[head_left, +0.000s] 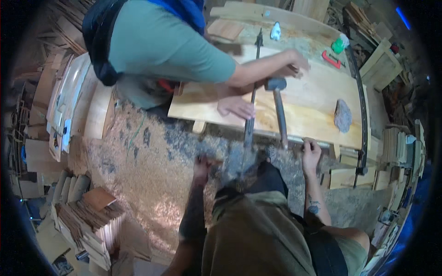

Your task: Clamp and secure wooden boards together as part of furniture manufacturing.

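A pale wooden panel (313,99) lies on the workbench in front of me. My right hand (311,155) is at its front edge, fingers curled closed against the edge. My left hand (201,169) hangs low, in front of the bench and left of my legs; it is dark and blurred, and a brownish thing beside its fingers cannot be made out. A hammer (280,115) lies on the panel, its handle toward me. Left of the hammer, a long bar clamp (249,133) crosses the panel; a second bar clamp (362,110) spans its right end.
Across the bench's left side leans a co-worker (170,46), one hand (237,107) by the bar clamp. A stone (342,116), a red C-clamp (331,60), a green bottle (339,44) and a white bottle (276,31) rest there. Stacked wood (92,225) stands lower left; sawdust (152,184) covers the floor.
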